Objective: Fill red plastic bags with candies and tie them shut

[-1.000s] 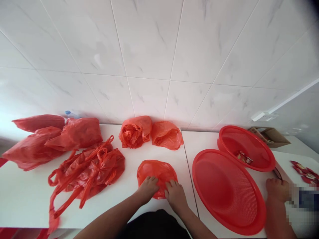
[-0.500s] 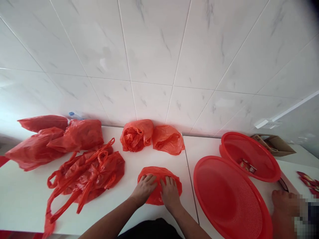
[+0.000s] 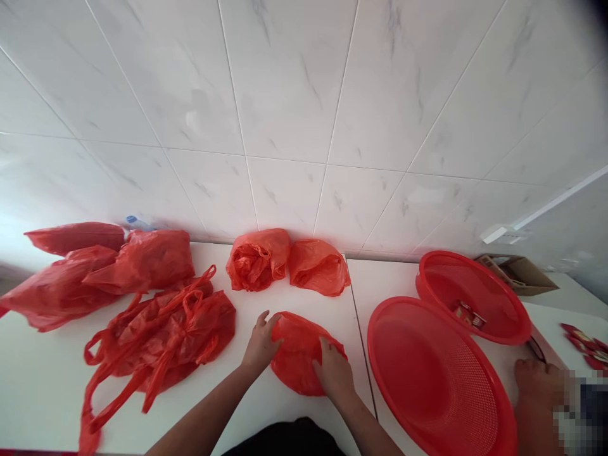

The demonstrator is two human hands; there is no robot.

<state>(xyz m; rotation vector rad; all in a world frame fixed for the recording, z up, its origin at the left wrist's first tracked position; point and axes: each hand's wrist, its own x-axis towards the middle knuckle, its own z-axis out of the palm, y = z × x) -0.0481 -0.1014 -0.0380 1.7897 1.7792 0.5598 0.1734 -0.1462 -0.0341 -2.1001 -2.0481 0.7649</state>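
- Now, one red bag (image 3: 304,373) lies on the white table (image 3: 247,418), right in front of the person.
- Its mouth looks wide and round.
- The left hand (image 3: 260,345) is at the bag's left edge, thumb and fingers spread apart.
- The right hand (image 3: 336,372) is on the bag's right side, bent over it; you cannot tell if it pinches the edge.
- Behind the bag, two crumpled bags (image 3: 259,259) sit side by side near the wall (image 3: 285,95).
- Over on the left is a heap (image 3: 166,345) with long loops, and fat bags (image 3: 161,259) sit behind it.
- To the right is a big red basket (image 3: 422,373).
- Just behind that is another basket (image 3: 479,282) with small packets (image 3: 469,315) in it.
- A co-worker's hand (image 3: 534,380) is at the far right, near the big basket.
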